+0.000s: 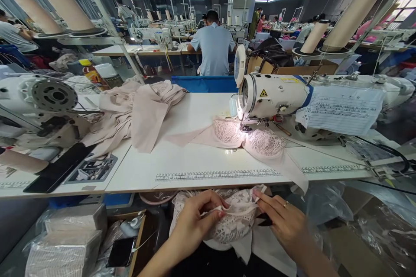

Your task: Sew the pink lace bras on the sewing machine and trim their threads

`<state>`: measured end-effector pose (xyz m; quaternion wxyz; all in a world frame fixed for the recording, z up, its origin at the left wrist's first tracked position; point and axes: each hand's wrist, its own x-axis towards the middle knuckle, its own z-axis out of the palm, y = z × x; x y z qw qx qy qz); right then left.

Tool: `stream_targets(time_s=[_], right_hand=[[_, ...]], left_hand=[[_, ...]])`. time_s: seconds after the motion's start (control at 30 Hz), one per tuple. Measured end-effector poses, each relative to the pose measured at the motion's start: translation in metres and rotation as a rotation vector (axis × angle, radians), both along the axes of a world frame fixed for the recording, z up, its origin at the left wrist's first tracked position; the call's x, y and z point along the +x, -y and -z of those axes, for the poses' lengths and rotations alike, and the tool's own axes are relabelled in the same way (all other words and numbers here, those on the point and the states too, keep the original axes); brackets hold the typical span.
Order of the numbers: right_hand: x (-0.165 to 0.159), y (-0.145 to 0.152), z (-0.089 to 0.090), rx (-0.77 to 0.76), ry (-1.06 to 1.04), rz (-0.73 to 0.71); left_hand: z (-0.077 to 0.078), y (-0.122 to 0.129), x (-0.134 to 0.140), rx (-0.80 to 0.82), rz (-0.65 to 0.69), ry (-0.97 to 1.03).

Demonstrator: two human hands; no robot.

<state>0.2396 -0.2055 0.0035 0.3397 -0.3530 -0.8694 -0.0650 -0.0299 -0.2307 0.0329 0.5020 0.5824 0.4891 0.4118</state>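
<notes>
Below the near edge of the white table [195, 160], a pale pink lace garment [231, 229] lies bunched over the lap. The left hand [195, 220] pinches its upper band between thumb and fingers. The right hand [286, 216], a ring on 1 finger, closes on the band's other end with its fingertips, the thumb hidden. A dark pointed tool [264, 219] shows just beside that palm; whether it is gripped I cannot tell.

The table edge stands between the hands and the lit sewing machine [276, 95]. Under its needle lies a second piece [264, 143] with 2 lace cups, 1 end drooping over the edge near the right hand. A handwritten sheet [341, 108] covers part of the machine's body. A printed ruler [217, 176] runs along the tabletop.

To the left, a heap of pink fabric [139, 108] spreads beside another machine [53, 91], with a yellow-capped bottle [91, 73] behind. A thread cone [22, 161] lies near a black strip [60, 171].

Below, plastic-wrapped stacks [66, 242] crowd the left side; clear plastic [328, 203] and cardboard [349, 242] crowd the right. Beyond the table, a person in a light blue shirt [212, 49] sits facing away.
</notes>
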Motion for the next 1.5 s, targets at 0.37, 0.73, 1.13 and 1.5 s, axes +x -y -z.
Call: stream_targets(time_s=[0.37, 0.73, 1.13, 1.5], right_hand=[[0.006, 0.005, -0.023, -0.968, -0.276, -0.281], [0.017, -0.007, -0.038, -0.925, -0.362, -0.113], [-0.006, 0.007, -0.03, -0.57, -0.486, 0.108], [-0.008, -0.002, -0.033, -0.67, -0.418, 0.156]], left_hand=[[-0.003, -0.007, -0.008, 0.145, -0.083, -0.044], [0.001, -0.013, -0.009, 0.206, -0.245, 0.043], [0.012, -0.007, -0.003, 0.347, -0.386, -0.083], [0.026, -0.009, 0.0, 0.305, -0.391, 0.014]])
